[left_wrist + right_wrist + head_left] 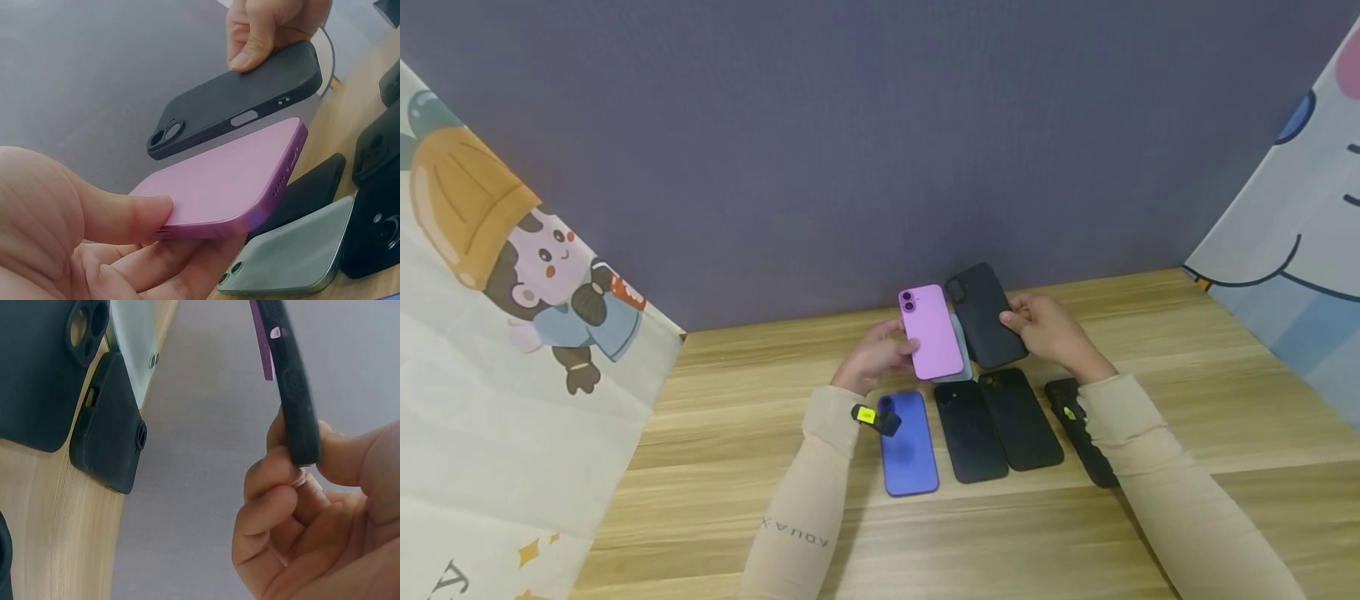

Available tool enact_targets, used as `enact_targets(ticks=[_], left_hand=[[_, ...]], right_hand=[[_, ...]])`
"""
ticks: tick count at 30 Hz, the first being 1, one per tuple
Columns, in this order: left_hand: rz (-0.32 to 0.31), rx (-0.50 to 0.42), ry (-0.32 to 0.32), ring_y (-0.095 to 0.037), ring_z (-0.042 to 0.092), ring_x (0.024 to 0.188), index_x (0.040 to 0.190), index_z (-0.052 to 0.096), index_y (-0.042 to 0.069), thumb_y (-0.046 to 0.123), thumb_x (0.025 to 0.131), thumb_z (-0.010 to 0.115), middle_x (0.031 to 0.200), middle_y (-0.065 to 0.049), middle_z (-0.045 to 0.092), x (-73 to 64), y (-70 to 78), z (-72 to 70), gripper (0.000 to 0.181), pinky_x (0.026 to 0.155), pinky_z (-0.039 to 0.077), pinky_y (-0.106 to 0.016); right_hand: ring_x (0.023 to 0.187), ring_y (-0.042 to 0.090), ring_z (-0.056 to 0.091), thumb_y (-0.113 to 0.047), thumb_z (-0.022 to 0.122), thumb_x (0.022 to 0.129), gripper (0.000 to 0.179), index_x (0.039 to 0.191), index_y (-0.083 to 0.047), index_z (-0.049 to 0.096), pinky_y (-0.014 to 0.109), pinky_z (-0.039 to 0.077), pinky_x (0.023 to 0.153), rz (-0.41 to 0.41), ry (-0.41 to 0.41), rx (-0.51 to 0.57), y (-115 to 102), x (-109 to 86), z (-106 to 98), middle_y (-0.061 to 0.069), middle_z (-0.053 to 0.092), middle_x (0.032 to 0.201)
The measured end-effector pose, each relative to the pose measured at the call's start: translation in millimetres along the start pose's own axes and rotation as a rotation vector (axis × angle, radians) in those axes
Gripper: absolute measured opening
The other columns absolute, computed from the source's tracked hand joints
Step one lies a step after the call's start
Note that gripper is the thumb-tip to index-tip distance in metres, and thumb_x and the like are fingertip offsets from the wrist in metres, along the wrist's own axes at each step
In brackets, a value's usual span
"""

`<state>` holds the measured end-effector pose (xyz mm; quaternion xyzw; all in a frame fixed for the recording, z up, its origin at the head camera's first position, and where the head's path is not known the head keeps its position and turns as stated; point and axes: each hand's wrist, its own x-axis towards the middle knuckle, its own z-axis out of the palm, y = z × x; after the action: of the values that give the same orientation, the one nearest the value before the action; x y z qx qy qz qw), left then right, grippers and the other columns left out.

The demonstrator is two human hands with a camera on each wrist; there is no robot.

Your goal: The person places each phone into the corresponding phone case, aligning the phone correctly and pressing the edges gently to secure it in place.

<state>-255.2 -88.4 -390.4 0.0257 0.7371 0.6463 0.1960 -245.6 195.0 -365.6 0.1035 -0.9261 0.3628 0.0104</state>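
Observation:
A pink phone [934, 333] with two rear lenses is pinched by its edge in my left hand [877, 354]; its back faces up. In the left wrist view my left thumb lies on the back of that phone [231, 178], with fingers underneath. My right hand [1056, 333] pinches the lower right side of a black phone case [988, 321]. Cutouts for camera and port show in the case [237, 103], which is held just beside the phone, apart from it in that view. Below both lies a pale green phone [294, 250], partly hidden in the head view.
A blue phone [912, 458] lies on the wooden table [737, 425] under my left wrist. Two black cases [973, 442] lie side by side to its right. Another black case [1078, 429] is partly covered by my right sleeve. A grey wall [850, 167] stands behind.

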Motion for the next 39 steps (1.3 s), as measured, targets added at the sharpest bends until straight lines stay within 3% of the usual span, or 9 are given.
enact_targets(ticks=[8,16,23,29,39], left_hand=[[-0.002,-0.027,-0.009,-0.022,0.070,0.091,0.125,0.057,0.006,0.009,0.103,0.057,0.108,-0.016,0.072,0.4,0.1,3.4,0.022,0.111,0.044,-0.059],[0.022,-0.048,-0.046,-0.017,0.069,0.082,0.117,0.055,0.006,0.005,0.102,0.056,0.099,-0.012,0.072,4.8,-0.3,8.0,0.015,0.108,0.047,-0.059],[0.023,-0.066,-0.043,-0.018,0.070,0.086,0.120,0.056,0.006,0.006,0.103,0.056,0.108,-0.018,0.072,4.4,-0.6,9.0,0.017,0.110,0.045,-0.059],[0.024,-0.087,-0.041,-0.017,0.069,0.085,0.120,0.055,0.005,0.004,0.103,0.055,0.114,-0.022,0.071,3.7,-0.1,11.3,0.017,0.109,0.046,-0.058],[0.022,-0.112,-0.041,-0.021,0.069,0.089,0.121,0.055,0.005,0.003,0.102,0.055,0.109,-0.019,0.072,2.3,1.8,13.9,0.019,0.110,0.045,-0.059]], right_hand=[[0.078,0.023,0.062,-0.021,0.055,0.106,0.036,0.121,0.011,0.062,0.031,0.044,0.072,-0.010,-0.006,0.014,-4.9,-1.3,2.2,0.020,0.075,0.094],[0.064,0.017,0.051,-0.022,0.053,0.108,0.034,0.119,0.009,0.061,0.031,0.040,0.059,0.022,-0.024,0.064,-6.4,-2.5,1.3,0.013,0.070,0.080],[0.073,0.019,0.057,-0.023,0.051,0.108,0.036,0.123,0.009,0.060,0.031,0.044,0.064,0.034,-0.043,0.123,-5.5,-2.4,3.7,0.019,0.071,0.094],[0.076,0.019,0.059,-0.023,0.051,0.109,0.036,0.123,0.008,0.060,0.031,0.045,0.066,0.047,-0.060,0.157,-6.0,-2.8,4.7,0.019,0.071,0.096],[0.076,0.018,0.061,-0.023,0.051,0.108,0.035,0.122,0.008,0.060,0.031,0.046,0.069,0.053,-0.062,0.176,-6.8,-2.0,6.8,0.019,0.073,0.096]])
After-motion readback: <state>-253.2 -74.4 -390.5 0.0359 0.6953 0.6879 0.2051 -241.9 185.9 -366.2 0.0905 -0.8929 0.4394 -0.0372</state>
